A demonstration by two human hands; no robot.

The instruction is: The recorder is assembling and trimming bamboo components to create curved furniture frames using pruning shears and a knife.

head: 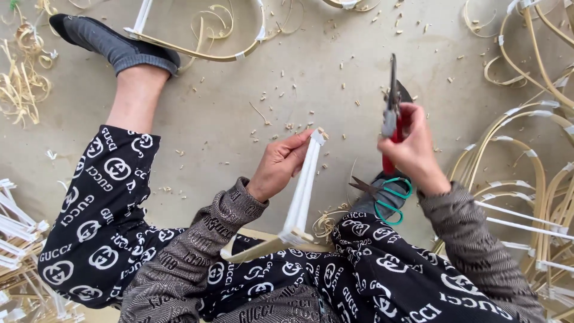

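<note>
white-wrapped cane bundle point(304, 185) upright in left hand, red-handled shears point(392, 113) raised

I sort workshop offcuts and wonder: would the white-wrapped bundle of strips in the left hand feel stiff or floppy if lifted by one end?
Probably stiff: the white bundle of strips stays straight though the left hand grips only its upper end. Likely light, since a few fingers hold it. Its taped surface may be a bit slick.

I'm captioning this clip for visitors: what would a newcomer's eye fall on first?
At centre, the left hand grips a bundle of white-wrapped straight sticks. Right of it, the right hand holds red-handled metal shears upright. Teal-handled scissors lie on the lap below, with bent cane hoops piled at the right.
</note>
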